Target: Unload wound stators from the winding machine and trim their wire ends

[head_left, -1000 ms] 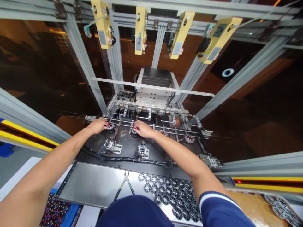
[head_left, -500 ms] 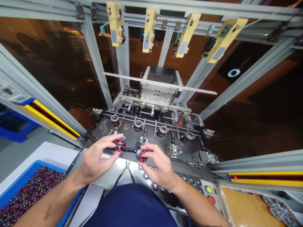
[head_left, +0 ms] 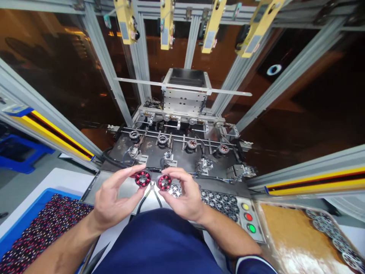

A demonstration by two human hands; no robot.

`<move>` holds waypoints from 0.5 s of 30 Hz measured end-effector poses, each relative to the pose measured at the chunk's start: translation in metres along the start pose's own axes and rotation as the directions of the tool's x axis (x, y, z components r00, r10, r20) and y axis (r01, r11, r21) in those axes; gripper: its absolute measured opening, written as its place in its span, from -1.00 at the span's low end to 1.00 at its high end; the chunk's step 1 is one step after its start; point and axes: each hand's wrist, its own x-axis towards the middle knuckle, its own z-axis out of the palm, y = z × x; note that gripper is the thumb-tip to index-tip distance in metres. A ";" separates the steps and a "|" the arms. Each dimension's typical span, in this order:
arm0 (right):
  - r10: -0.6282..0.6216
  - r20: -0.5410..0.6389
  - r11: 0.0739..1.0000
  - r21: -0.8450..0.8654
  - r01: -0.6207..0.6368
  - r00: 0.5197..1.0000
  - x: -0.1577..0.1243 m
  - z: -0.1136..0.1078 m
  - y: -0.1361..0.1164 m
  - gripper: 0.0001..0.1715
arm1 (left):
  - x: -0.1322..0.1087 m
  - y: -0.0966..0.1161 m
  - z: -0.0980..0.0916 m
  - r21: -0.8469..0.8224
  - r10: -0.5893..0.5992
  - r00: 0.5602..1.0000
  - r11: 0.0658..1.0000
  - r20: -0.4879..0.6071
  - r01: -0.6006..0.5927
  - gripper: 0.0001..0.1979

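Here, your left hand [head_left: 112,198] pinches 1 red-and-black ring part [head_left: 143,178] between thumb and fingers; your right hand [head_left: 185,196] grips a 2nd ring part [head_left: 164,182] likewise. The 2 sit side by side, apart, near the pliers [head_left: 152,186] on the metal tray [head_left: 112,188]. Beyond: 4 round fixtures [head_left: 162,144] in a row. Blue bin [head_left: 27,217] of similar parts, left.

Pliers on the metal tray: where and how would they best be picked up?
Probably by the handles of the pliers, from above on the wearer's side: the handles splay apart toward the body, while the jaws point away. The left hand and right hand each hold a red-wound ring, so one would likely need freeing first.
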 end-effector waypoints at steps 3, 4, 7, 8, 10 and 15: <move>0.005 0.002 0.999 0.044 -0.005 1.000 -0.003 -0.001 -0.003 -0.33 | -0.004 0.001 0.002 0.047 -0.002 1.000 0.999 0.002 0.002 -0.11; -0.002 0.005 0.999 0.041 0.002 1.000 -0.004 -0.002 -0.003 -0.32 | -0.005 0.002 0.003 0.056 -0.006 1.000 0.998 0.000 0.006 -0.11; -0.025 0.016 0.999 0.025 0.024 1.000 -0.006 -0.004 -0.004 -0.30 | -0.006 0.004 0.004 0.062 -0.016 1.000 0.998 -0.013 0.016 -0.12; -0.030 0.018 0.999 0.020 0.029 0.999 -0.007 -0.004 -0.004 -0.30 | -0.006 0.004 0.004 0.063 -0.026 1.000 0.998 -0.013 0.027 -0.13; -0.034 0.022 0.999 0.012 0.033 0.999 -0.008 -0.005 -0.005 -0.30 | -0.007 0.006 0.005 0.078 -0.051 0.999 0.996 -0.011 0.052 -0.17; 0.001 0.077 1.000 -0.006 0.000 0.997 -0.012 -0.005 -0.006 -0.33 | -0.014 0.002 0.004 0.137 -0.125 0.992 0.983 -0.011 0.126 -0.20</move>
